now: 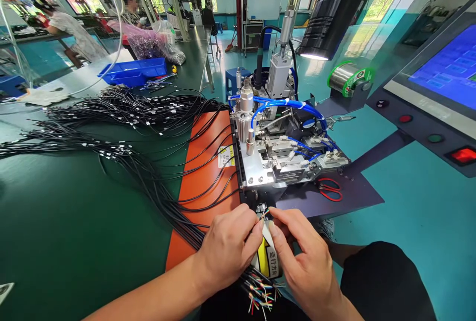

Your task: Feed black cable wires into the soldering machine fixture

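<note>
My left hand (pixel 230 239) is closed in a pinch around the end of a black cable, just in front of the machine's lower edge. Thin coloured wires (pixel 265 213) fan out of that end, and the fingertips of my right hand (pixel 307 251) pinch at them. Below my hands, a bunch of stripped cable ends (pixel 260 293) shows red, blue, green and white wires. Between and beneath the hands is a yellow and white label (pixel 271 260) with printed characters. The black cable bundle (pixel 163 207) runs in from the left, passing behind my left hand.
A bench machine (pixel 275 127) with cylinders and blue air tubes stands ahead, beside an orange plate (pixel 203 162). Red-handled scissors (pixel 330 190), a solder spool (pixel 347 79), a lamp (pixel 330 23) and a control screen (pixel 446 75) are right. Blue trays (pixel 132 72) lie left; two people sit beyond.
</note>
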Motion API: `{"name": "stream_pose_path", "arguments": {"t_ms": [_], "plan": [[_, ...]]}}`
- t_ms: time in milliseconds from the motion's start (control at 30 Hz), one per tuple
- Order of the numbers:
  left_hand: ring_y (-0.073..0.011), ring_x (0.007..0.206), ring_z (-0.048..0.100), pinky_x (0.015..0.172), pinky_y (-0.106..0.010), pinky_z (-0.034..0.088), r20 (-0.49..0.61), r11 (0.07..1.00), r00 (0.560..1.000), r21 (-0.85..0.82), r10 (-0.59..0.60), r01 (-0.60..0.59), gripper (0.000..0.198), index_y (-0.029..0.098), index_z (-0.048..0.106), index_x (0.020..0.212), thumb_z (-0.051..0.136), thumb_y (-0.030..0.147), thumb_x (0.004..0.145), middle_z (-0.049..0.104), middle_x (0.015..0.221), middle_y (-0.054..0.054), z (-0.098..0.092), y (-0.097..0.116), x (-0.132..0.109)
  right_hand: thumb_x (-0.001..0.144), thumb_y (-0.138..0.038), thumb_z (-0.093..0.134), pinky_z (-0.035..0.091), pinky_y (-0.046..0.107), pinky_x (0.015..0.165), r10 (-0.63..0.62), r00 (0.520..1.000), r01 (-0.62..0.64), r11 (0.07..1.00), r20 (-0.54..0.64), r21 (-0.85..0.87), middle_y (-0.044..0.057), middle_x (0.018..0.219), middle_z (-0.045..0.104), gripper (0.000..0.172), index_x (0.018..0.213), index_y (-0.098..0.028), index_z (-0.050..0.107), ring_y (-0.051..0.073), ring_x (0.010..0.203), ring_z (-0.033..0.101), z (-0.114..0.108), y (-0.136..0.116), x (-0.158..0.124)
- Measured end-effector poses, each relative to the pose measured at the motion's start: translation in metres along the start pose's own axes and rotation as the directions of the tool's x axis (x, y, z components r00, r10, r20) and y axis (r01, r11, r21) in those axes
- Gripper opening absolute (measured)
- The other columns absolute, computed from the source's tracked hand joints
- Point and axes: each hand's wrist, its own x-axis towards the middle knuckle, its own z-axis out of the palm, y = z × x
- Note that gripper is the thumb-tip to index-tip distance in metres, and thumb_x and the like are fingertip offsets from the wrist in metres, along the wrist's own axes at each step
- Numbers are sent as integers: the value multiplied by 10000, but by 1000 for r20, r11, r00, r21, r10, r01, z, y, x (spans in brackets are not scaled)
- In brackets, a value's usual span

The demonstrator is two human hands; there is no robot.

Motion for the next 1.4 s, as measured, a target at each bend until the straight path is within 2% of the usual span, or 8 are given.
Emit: {"name": "stream_pose_path", "arguments": {"t_ms": [133, 267, 500, 667, 1067, 1267, 1400], "plan": [[-132, 605, 446, 573, -283, 314, 6, 995, 997, 69, 73, -73, 272, 190, 468, 724, 446, 207, 994, 470, 696, 8, 0, 0, -1, 979, -154, 498, 528, 304, 725, -39, 999, 39, 999, 16, -6, 88, 961, 598, 301, 1259, -147, 608, 185, 826, 615, 1, -1, -1], [-133, 582, 406, 546, -289, 283, 13, 988, 993, 103, 116, -117, 265, 192, 464, 714, 465, 199, 979, 450, 688, 9, 0, -1, -2, 979, -148, 487, 521, 323, 785, -74, 992, 79, 996, 102, -48, 96, 1018, 599, 314, 1271, -163, 600, 199, 899, 610, 0, -2, 2], [-128, 612, 465, 578, -271, 331, -13, 998, 999, 50, 35, -34, 277, 185, 482, 723, 449, 222, 996, 477, 698, 5, 2, -1, -2, 985, -246, 520, 523, 291, 704, 93, 995, -91, 993, 23, -80, 69, 1017, 589, 338, 1316, -188, 550, 162, 769, 604, -9, 7, -2], [-129, 611, 464, 576, -273, 330, -20, 998, 999, 53, 27, -26, 268, 190, 483, 731, 456, 233, 994, 480, 701, 8, 3, -2, -2, 988, -241, 518, 521, 299, 783, 58, 997, -54, 995, 44, -88, 71, 1013, 600, 290, 1266, -194, 585, 183, 869, 623, -9, 9, -4], [-136, 623, 481, 579, -273, 339, 1, 997, 1000, 69, 28, -28, 259, 189, 498, 736, 454, 232, 987, 497, 711, -1, 1, -2, -1, 973, -234, 542, 531, 301, 712, 45, 998, -41, 995, 50, -91, 74, 998, 593, 272, 1233, -197, 609, 183, 828, 621, -7, 6, 4], [-135, 633, 496, 593, -269, 354, 14, 997, 1000, 74, 9, -10, 258, 188, 492, 731, 457, 236, 982, 503, 716, -4, 3, -1, -2, 973, -172, 521, 516, 285, 670, -26, 998, 31, 995, 55, -97, 69, 987, 576, 253, 1198, -184, 637, 154, 761, 593, -9, 1, 6], [-132, 620, 482, 582, -272, 343, 3, 997, 1000, 81, 2, -2, 258, 191, 491, 734, 457, 241, 985, 498, 711, 1, 4, -1, -3, 967, -135, 521, 515, 289, 682, -96, 995, 99, 985, 25, -142, 86, 1027, 555, 279, 1222, -173, 626, 162, 801, 592, -9, 1, 1]]}}
